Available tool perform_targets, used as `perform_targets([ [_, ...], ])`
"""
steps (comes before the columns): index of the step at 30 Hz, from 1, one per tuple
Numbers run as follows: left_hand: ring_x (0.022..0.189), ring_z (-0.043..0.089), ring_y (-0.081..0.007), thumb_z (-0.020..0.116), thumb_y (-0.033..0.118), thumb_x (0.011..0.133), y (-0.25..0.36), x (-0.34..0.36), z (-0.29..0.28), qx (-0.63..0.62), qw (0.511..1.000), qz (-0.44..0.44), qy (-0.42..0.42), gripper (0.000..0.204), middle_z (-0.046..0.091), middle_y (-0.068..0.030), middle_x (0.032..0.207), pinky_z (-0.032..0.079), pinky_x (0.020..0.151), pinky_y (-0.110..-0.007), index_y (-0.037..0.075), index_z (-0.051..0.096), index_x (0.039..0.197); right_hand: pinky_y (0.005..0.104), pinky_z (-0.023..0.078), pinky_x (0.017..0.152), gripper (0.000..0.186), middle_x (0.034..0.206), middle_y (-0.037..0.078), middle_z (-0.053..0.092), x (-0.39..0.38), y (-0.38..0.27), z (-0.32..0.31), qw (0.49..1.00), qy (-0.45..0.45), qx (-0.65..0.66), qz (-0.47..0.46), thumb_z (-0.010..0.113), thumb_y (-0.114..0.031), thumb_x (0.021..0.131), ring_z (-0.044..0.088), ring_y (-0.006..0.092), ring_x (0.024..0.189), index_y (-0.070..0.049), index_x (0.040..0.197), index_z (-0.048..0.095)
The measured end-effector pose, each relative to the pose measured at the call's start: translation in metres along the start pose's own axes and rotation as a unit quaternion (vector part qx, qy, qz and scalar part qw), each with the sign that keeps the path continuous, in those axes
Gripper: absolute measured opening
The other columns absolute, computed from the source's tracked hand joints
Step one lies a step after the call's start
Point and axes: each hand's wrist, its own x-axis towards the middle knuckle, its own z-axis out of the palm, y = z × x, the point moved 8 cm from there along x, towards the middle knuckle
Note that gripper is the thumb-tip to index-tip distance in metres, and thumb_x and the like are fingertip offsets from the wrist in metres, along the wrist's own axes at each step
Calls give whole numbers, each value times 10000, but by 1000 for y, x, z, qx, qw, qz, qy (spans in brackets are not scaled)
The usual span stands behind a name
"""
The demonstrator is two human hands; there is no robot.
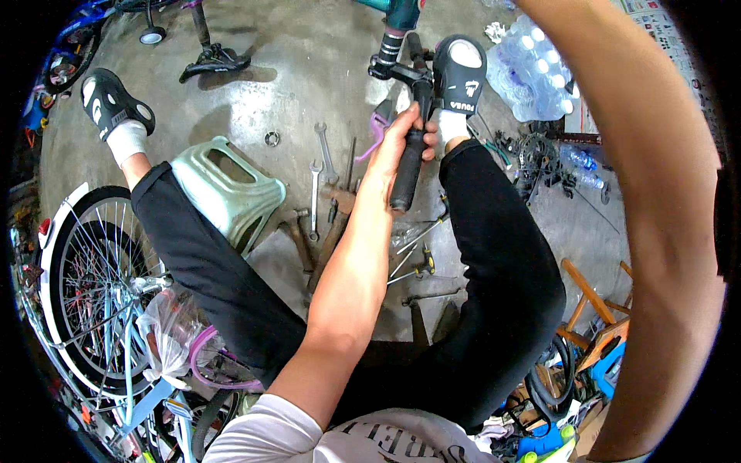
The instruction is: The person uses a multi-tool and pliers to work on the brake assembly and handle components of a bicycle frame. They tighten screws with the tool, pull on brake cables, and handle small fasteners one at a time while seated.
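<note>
Gripping handlebar grip [406,184] — left hand [400,134] — wide gap to green stool [214,185]

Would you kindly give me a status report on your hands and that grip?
Left hand closed around black grip. Right hand out of view. Right shoe close beside handlebar. Wrenches on floor.

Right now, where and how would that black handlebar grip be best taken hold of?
Probably around the bare lower length of the black handlebar grip, coming from the wearer's side. It is a slim cylinder whose free end points back toward the wearer, so fingers could wrap round it. The left hand is closed around its upper part, leaving that lower end exposed.
</note>
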Motion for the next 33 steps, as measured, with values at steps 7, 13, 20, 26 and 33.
perform_targets([
  [7, 627, 622, -154, 708, 323, 957, 32, -9, 27, 386, 920, 32, 60, 297, 632, -71, 798, 542, 504, -317, 55, 583, 927, 405, 571, 694, 124, 848, 94, 765, 0, 5, -7, 999, -32, -2, 2, 694, -231, 784, 749, 264, 812, -141, 788, 778],
  [13, 611, 590, -155, 713, 337, 948, 28, -13, 30, 280, 959, 46, 27, 311, 604, -79, 785, 548, 510, -308, 76, 562, 873, 417, 584, 730, 132, 891, 103, 766, 5, 6, -7, 998, -50, -29, 7, 700, -218, 787, 745, 280, 870, -135, 839, 788],
  [20, 741, 553, -102, 642, 359, 1020, -23, -11, 33, -277, 953, -25, -117, 291, 546, -36, 970, 489, 560, -218, 135, 551, 858, 431, 584, 734, 154, 885, 88, 758, 3, 9, -12, 998, -55, -9, 2, 703, -203, 787, 740, 292, 882, -178, 914, 787],
  [26, 683, 624, -161, 680, 388, 979, 2, -17, 22, 42, 998, -7, 41, 292, 656, -91, 928, 553, 550, -312, 139, 531, 949, 427, 586, 738, 139, 884, 91, 760, 0, 13, -2, 998, -63, -2, -12, 719, -197, 762, 742, 289, 876, -165, 879, 786],
  [33, 595, 604, -150, 705, 344, 949, 34, -28, 45, 404, 911, 15, 78, 304, 638, -76, 839, 562, 505, -340, 59, 600, 939, 423, 590, 730, 112, 868, 95, 761, 1, 13, -2, 999, -48, 13, -7, 734, -199, 741, 744, 288, 861, -150, 829, 783],
])
